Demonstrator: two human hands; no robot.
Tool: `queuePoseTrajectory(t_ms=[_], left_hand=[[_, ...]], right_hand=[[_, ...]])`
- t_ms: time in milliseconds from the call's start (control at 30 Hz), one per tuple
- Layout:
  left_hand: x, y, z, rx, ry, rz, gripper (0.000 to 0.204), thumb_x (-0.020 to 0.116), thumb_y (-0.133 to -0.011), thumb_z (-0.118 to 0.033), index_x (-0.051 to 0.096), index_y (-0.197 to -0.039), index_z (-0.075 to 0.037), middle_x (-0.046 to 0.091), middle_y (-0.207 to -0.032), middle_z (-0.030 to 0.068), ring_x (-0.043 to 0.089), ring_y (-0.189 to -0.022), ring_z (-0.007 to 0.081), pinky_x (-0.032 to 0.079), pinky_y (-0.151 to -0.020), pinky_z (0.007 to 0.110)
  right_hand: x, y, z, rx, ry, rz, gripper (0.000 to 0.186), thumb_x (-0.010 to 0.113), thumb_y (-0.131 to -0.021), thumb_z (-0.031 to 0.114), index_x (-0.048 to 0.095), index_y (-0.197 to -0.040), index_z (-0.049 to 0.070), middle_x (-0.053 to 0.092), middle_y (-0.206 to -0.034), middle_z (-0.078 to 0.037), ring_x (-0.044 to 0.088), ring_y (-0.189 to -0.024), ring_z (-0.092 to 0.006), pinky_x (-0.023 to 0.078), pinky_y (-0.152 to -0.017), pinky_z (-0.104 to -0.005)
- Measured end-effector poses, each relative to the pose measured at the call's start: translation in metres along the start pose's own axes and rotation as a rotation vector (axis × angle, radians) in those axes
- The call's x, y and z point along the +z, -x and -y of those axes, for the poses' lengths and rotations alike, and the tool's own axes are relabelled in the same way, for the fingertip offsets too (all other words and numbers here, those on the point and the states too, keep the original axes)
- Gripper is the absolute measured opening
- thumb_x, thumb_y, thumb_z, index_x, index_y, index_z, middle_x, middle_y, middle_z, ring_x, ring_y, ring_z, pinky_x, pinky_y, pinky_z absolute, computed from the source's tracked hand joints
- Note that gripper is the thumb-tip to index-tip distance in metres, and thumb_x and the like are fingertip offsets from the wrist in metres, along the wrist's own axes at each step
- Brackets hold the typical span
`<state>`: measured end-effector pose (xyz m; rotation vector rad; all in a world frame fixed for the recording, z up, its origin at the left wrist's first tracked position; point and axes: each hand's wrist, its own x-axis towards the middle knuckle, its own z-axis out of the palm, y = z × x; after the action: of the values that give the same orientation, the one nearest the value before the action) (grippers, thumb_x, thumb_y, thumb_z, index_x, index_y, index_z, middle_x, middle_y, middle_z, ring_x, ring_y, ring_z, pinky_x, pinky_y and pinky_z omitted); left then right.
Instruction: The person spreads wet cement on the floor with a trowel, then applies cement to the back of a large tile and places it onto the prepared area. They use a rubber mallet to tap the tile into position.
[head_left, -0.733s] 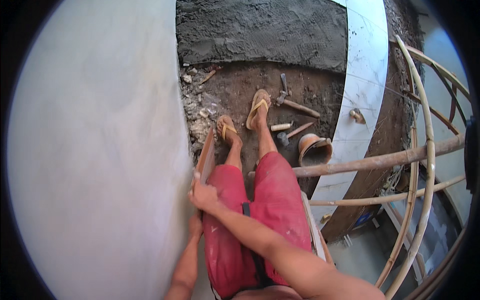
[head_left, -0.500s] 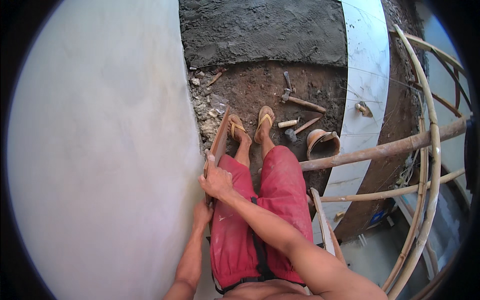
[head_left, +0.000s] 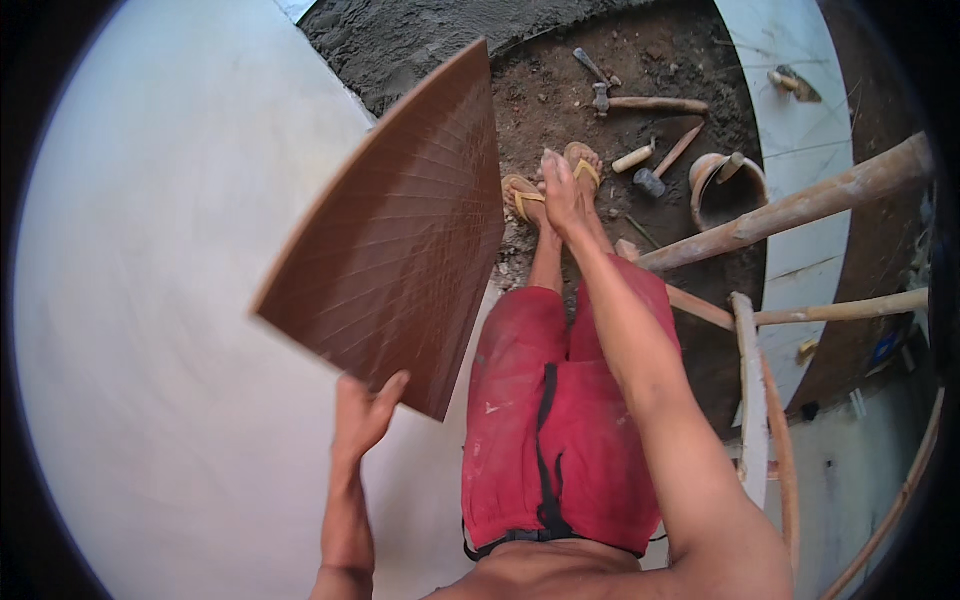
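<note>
A large brown tile [head_left: 400,240], its ribbed back facing me, is tilted over the pale wall-like surface to my left. My left hand [head_left: 362,415] grips its lower edge, the thumb on the ribbed side and the fingers mostly behind it. My right hand [head_left: 563,192] is off the tile, held out above my sandalled feet. Its fingers are stretched out, slightly blurred, with nothing visible in them. Beyond that hand, on the soil, lie a wooden-handled hammer [head_left: 655,104], a dark-headed mallet [head_left: 668,163] and a short tool with a pale handle [head_left: 632,159].
Grey wet mortar [head_left: 400,45] covers the ground ahead. A round orange-rimmed container [head_left: 706,190] stands right of the mallet. Further right are a strip of white tiles [head_left: 805,150] with a trowel [head_left: 795,84] on it, and wooden poles [head_left: 800,212] crossing beside my legs.
The tile has swung from edge-on beside my leg to broad side facing me, raised at the left. My right hand has let go and moved forward and right. The view has shifted left.
</note>
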<state>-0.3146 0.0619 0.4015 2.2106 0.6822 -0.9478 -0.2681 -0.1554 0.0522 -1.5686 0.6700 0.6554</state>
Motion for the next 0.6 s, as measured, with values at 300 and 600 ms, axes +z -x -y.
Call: queuePoseTrajectory(t_ms=[300,600], left_hand=[[-0.117,0.021,-0.066,-0.032,0.107,-0.243,0.061,0.072,-0.077,-0.014,0.047,-0.129,0.004,0.057,-0.121,0.0115,0.052,-0.111,0.0232,0.04,-0.096,0.035],[-0.115,-0.123,0.026,0.006,0.472,-0.156,0.027,0.058,-0.094,-0.021,0.056,-0.112,-0.001,0.062,-0.102,0.0021,0.057,-0.092,0.0101,0.045,-0.081,0.026]], right_hand=[[0.042,-0.074,-0.019,0.238,-0.533,0.096,0.072,0.038,-0.094,0.058,0.049,-0.133,-0.001,0.055,-0.128,-0.019,0.052,-0.119,-0.0264,0.036,-0.103,-0.0356],[-0.067,-0.08,-0.048,0.237,-0.09,0.032,0.07,0.041,-0.094,0.055,0.05,-0.131,-0.004,0.053,-0.132,-0.018,0.051,-0.12,-0.0254,0.035,-0.103,-0.0351]])
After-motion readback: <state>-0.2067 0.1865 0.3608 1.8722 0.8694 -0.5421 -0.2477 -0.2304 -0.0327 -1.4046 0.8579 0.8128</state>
